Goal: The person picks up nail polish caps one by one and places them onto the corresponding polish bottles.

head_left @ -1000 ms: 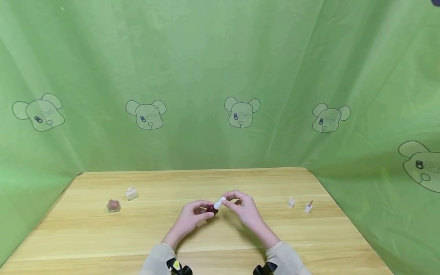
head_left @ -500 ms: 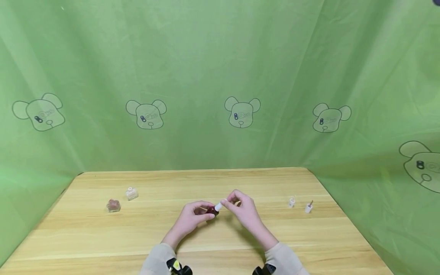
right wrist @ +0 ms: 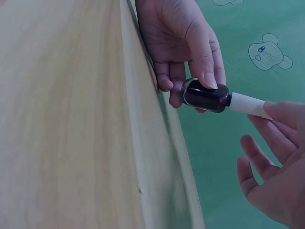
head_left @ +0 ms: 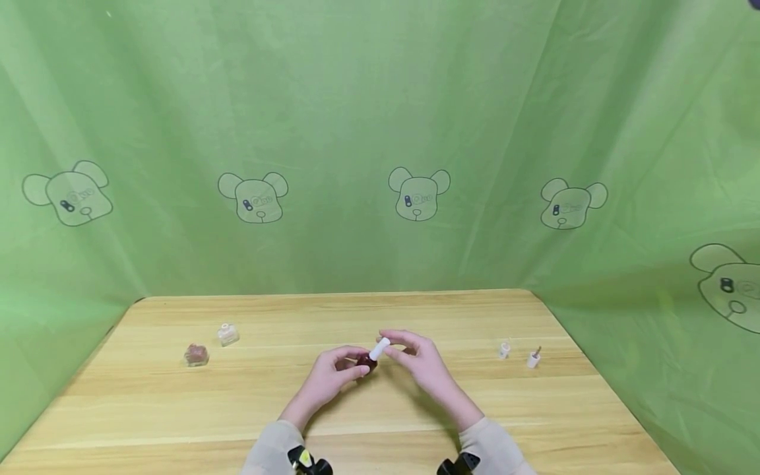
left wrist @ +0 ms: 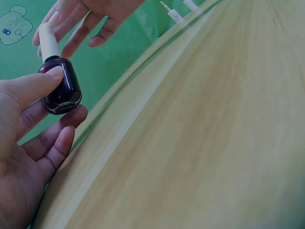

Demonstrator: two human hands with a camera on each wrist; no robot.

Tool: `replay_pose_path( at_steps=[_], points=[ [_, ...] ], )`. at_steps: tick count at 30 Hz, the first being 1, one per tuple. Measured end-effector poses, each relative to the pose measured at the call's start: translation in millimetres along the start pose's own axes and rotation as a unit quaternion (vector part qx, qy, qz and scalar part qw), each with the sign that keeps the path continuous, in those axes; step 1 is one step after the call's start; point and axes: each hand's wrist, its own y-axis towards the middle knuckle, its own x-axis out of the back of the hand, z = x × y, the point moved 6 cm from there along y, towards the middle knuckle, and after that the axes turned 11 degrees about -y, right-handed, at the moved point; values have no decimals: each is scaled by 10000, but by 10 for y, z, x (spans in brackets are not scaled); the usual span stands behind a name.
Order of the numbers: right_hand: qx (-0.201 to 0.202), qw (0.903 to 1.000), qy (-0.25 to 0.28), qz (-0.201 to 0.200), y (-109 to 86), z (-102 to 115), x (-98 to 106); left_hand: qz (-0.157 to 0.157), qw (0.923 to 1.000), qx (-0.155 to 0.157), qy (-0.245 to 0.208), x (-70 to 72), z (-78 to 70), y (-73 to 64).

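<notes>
Over the middle of the table, my left hand [head_left: 326, 377] pinches a dark red nail polish bottle [left wrist: 69, 93] between thumb and fingers. The bottle is tilted, its neck pointing up toward my other hand. A white cap [right wrist: 245, 104] sits on the neck; a thin dark ring of neck shows below it in the right wrist view. With thumb and index finger, my right hand [head_left: 423, 359] pinches the far end of this cap, while its other fingers are spread loosely. Whether the cap is fully tight cannot be seen.
At the left stand two uncapped bottles, one pinkish-brown [head_left: 196, 355] and one clear [head_left: 227, 335]. Two white caps, one with a pale brush [head_left: 504, 349] and one with a brown brush [head_left: 533, 359], stand brush-up at the right. A green curtain [head_left: 338, 257] hangs behind the wooden table [head_left: 237, 422].
My right fingers have shifted round the cap: half a second ago they covered more of its end, and now more white shows. The bottle and cap tipped slightly lower, then back up.
</notes>
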Motion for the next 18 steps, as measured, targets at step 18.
replay_pose_path(
  at_steps=[18],
  points=[
    [-581,9965,-53,-599,-43,65,53,53,10000,54,-47,-9,-2,-9]
  ],
)
